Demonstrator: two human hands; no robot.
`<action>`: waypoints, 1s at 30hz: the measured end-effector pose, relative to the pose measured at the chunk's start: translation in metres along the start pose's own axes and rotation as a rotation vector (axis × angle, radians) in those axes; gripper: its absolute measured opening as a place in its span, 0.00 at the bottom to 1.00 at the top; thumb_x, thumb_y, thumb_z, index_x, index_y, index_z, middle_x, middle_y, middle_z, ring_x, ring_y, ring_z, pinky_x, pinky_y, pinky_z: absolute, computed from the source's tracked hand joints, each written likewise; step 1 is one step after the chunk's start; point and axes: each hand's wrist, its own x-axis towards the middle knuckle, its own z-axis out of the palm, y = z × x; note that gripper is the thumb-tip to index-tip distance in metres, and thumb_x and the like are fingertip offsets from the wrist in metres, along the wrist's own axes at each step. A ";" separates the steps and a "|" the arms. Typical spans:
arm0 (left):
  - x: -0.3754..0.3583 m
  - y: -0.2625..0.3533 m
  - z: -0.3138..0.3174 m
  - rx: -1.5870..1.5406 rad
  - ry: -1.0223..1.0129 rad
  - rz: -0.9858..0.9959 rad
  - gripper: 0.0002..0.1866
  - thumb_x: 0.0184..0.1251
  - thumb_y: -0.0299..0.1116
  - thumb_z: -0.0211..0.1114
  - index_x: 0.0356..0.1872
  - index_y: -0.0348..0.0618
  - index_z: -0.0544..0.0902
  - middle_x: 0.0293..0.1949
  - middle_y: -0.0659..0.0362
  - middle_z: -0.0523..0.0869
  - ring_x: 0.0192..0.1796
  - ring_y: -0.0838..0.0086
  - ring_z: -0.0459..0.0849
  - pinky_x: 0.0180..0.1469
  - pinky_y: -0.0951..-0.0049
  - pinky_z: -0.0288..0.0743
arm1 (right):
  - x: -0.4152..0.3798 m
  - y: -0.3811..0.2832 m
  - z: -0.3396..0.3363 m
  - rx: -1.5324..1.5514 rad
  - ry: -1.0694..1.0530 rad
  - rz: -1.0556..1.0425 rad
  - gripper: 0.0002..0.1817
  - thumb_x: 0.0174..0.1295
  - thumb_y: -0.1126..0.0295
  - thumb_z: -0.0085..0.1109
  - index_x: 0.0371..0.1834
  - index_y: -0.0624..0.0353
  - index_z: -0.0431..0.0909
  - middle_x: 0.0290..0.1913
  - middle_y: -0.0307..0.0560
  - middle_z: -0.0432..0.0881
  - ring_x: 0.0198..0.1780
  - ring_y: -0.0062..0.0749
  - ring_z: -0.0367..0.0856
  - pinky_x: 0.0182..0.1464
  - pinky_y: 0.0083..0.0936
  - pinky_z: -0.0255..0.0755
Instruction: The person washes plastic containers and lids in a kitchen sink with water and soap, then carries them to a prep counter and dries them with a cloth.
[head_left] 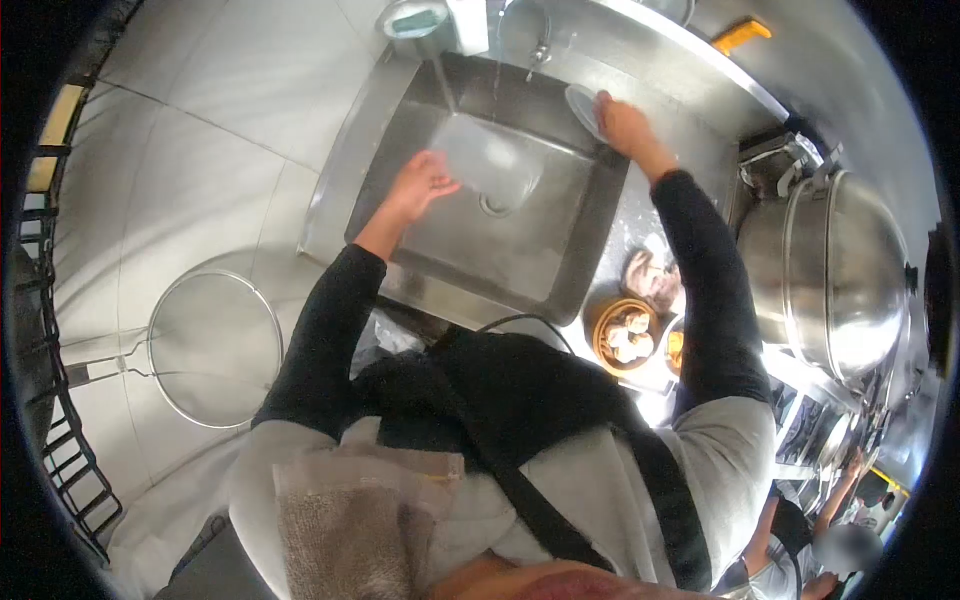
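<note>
Over the steel sink [420, 262], my left hand [420, 185] grips the near left side of a clear plastic container [487, 160], which is a little blurred. My right hand [625, 125] is at the sink's far right corner, its fingers closed on the edge of a pale, see-through disc like a lid [582, 108]. The disc is tilted, seen almost edge-on. The drain [495, 204] shows under the container. At the back of the sink is a tap [540, 55].
Right of the sink sit a bamboo steamer [598, 340] with dumplings and a crumpled cloth [650, 280]. A large domed steel pot [815, 270] stands farther right. A round wire strainer [215, 350] is at left. Another person [790, 540] is at lower right.
</note>
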 end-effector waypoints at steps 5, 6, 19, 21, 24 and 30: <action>-0.024 0.037 0.033 1.278 -0.100 0.784 0.10 0.63 0.37 0.68 0.41 0.44 0.83 0.51 0.51 0.77 0.53 0.57 0.78 0.55 0.59 0.74 | -0.025 0.014 0.003 0.451 0.116 0.008 0.21 0.72 0.51 0.49 0.51 0.59 0.70 0.40 0.62 0.85 0.45 0.59 0.83 0.46 0.49 0.75; -0.029 0.044 0.040 1.255 -0.095 0.816 0.10 0.61 0.35 0.69 0.40 0.44 0.83 0.52 0.50 0.76 0.54 0.56 0.77 0.55 0.58 0.74 | -0.027 0.018 0.000 0.655 0.074 0.048 0.21 0.72 0.50 0.50 0.51 0.59 0.70 0.41 0.59 0.85 0.46 0.54 0.84 0.46 0.46 0.76; -0.038 0.130 0.179 0.481 0.235 0.939 0.42 0.53 0.44 0.79 0.64 0.44 0.62 0.60 0.50 0.71 0.65 0.63 0.68 0.56 0.59 0.74 | -0.058 -0.110 -0.068 1.785 0.622 0.103 0.16 0.75 0.59 0.45 0.49 0.63 0.65 0.41 0.47 0.75 0.42 0.29 0.73 0.47 0.32 0.71; -0.029 0.156 0.186 0.269 0.149 0.549 0.47 0.54 0.49 0.78 0.67 0.44 0.57 0.62 0.50 0.69 0.64 0.63 0.69 0.56 0.56 0.74 | -0.040 -0.106 -0.071 1.682 0.586 0.263 0.13 0.74 0.63 0.46 0.48 0.63 0.64 0.42 0.48 0.74 0.45 0.31 0.74 0.43 0.33 0.75; -0.030 0.170 0.190 0.182 -0.008 0.299 0.56 0.56 0.49 0.77 0.75 0.46 0.44 0.70 0.46 0.60 0.68 0.61 0.66 0.63 0.55 0.70 | -0.027 -0.107 -0.080 1.707 0.650 0.432 0.13 0.73 0.64 0.47 0.48 0.63 0.64 0.43 0.51 0.73 0.44 0.33 0.76 0.40 0.36 0.77; -0.032 0.184 0.173 0.185 -0.265 0.512 0.61 0.57 0.40 0.76 0.78 0.47 0.35 0.74 0.47 0.55 0.74 0.61 0.60 0.70 0.55 0.63 | -0.045 -0.107 -0.130 1.593 0.563 0.322 0.12 0.73 0.64 0.46 0.47 0.63 0.69 0.40 0.47 0.77 0.40 0.35 0.79 0.42 0.37 0.77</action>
